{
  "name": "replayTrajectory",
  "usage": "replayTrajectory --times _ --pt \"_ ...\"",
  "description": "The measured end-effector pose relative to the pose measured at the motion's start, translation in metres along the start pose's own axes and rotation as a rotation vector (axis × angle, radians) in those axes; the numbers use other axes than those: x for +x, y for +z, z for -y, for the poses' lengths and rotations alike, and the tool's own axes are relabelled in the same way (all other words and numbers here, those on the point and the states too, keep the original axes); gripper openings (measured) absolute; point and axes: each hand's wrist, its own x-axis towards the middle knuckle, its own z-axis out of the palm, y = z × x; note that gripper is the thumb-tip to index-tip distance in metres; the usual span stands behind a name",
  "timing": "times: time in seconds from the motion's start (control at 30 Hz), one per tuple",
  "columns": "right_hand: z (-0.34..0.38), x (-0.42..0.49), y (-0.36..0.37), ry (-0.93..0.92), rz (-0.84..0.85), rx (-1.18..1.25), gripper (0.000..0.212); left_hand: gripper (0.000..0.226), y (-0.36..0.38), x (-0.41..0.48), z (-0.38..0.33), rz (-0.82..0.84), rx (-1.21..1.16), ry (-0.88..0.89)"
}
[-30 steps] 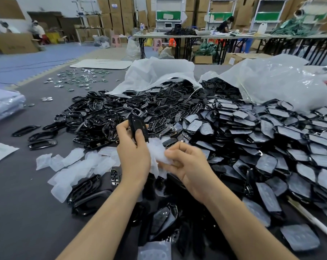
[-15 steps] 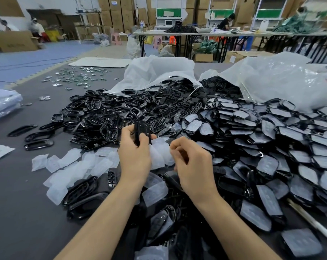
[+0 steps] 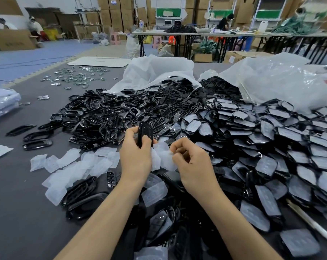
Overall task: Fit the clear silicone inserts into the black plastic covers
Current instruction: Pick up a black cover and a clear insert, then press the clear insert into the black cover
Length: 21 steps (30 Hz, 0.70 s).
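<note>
Though partly behind left hand [image 3: 135,158], cover [image 3: 144,132]; partly behind right hand [image 3: 193,166], insert [image 3: 165,159].

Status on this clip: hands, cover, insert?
Left hand grips black plastic cover. Right hand pinches clear silicone insert. Insert not yet fitted; nothing in the way.
</note>
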Motion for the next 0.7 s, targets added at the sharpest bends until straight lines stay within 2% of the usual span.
replayTrajectory --times 0.27,0.5,0.63,0.7 --pt "0.004 0.000 -0.005 0.081 0.093 0.307 0.020 0.014 0.001 0.001 0.003 0.093 0.075 0.026" --pt "0.000 0.005 -0.011 0.250 0.010 0.644 0.015 0.020 -0.008 0.007 0.004 0.002 0.138 0.084" --pt "-0.001 0.006 -0.015 0.328 -0.040 0.759 0.030 0.016 -0.012 0.006 0.002 -0.050 0.223 0.155" --pt "-0.001 0.007 -0.016 0.340 -0.041 0.777 0.040 0.017 -0.010 0.005 -0.003 -0.020 0.058 0.116"
